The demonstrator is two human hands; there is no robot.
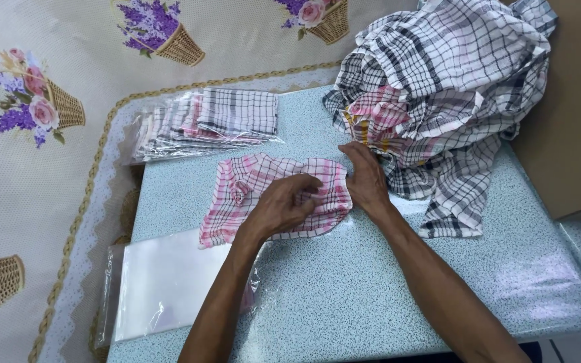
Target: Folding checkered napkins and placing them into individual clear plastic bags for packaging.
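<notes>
While flat on the table (344, 296), pink-checked cloth (250, 191), creased, under left hand (280, 205) and right hand (366, 181), both grips released.

A pale blue speckled table (344, 296) carries everything. A pink checked cloth (237, 185) lies at its centre. At ten o'clock sits a stack of bagged checked cloths (203, 124), at two o'clock a heap of loose checked cloths (452, 74), and at eight o'clock a pile of clear plastic bags (163, 286).
</notes>
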